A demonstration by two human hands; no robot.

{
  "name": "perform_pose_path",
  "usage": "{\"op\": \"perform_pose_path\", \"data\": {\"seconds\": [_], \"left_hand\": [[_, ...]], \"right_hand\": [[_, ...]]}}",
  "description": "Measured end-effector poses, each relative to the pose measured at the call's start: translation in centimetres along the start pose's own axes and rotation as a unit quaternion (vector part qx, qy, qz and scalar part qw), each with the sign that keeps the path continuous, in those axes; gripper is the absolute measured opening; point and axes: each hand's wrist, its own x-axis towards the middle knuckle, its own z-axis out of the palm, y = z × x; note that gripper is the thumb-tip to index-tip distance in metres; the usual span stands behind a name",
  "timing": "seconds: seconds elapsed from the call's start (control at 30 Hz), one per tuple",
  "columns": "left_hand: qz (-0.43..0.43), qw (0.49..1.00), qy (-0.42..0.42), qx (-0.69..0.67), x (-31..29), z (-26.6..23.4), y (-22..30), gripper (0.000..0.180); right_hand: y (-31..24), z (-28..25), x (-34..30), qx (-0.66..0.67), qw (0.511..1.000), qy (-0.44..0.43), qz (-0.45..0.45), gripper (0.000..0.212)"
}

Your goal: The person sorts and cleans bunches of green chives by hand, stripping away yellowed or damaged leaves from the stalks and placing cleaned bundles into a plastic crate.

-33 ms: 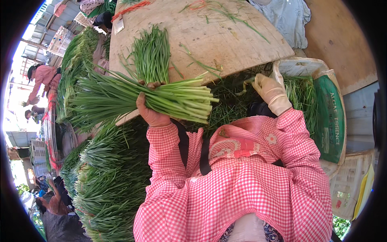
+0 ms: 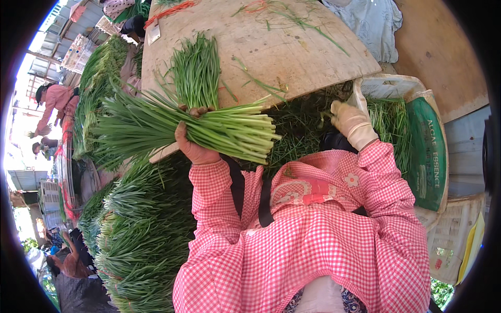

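Note:
My left hand [image 2: 194,150] is closed around a thick bunch of garlic chives [image 2: 235,130], with its thumb on the near side and fingertips showing at the far side. The bunch lies sideways above the table's near edge, pale cut stems to the right, green leaves to the left. Off to the right, my gloved right hand [image 2: 348,119] is pinched shut, and a thin withered leaf [image 2: 324,116], slightly blurred, hangs from its fingertips. Behind the held bunch, another pile of chives [image 2: 195,70] rests on the wooden table [image 2: 302,57].
Stacked chives [image 2: 141,235] fill my left side. Loose trimmings [image 2: 297,138] lie below the table edge. At right stands a white crate [image 2: 389,81] holding greens, with a green panel [image 2: 425,151]. A grey-blue cloth [image 2: 365,26] sits far right. Another person [image 2: 57,104] works at far left.
My right hand has shifted slightly right, and the leaf in its fingertips has swung with it. The bunch in my left hand has moved a little left.

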Motion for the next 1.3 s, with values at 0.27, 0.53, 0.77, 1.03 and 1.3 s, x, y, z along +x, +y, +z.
{"op": "perform_pose_path", "data": {"seconds": [0.27, 0.53, 0.77, 1.03, 1.3], "left_hand": [[-0.042, 0.983, -0.106, -0.144, -0.7, 0.5, -0.7, 0.035], [-0.041, 0.981, -0.141, -0.127, -1.0, 0.2, -0.2, 0.040], [-0.049, 0.992, -0.099, -0.062, -1.7, -1.2, 0.4, 0.040], [-0.097, 0.987, -0.110, -0.064, -2.5, -2.7, 0.4, 0.042], [-0.134, 0.983, -0.115, -0.056, -2.1, -3.6, -0.2, 0.047]], "right_hand": [[-6.8, 1.2, -1.0, 0.550, 0.789, -0.167, -0.218, 0.045], [-6.4, 2.6, -1.3, 0.193, 0.951, -0.171, -0.170, 0.020], [-4.2, 1.8, -0.5, 0.112, 0.976, -0.042, -0.182, 0.046], [-14.9, 3.8, 8.6, 0.436, 0.867, -0.044, -0.238, 0.050], [-4.9, 6.8, 14.3, 0.564, 0.824, 0.048, -0.003, 0.037]]}}
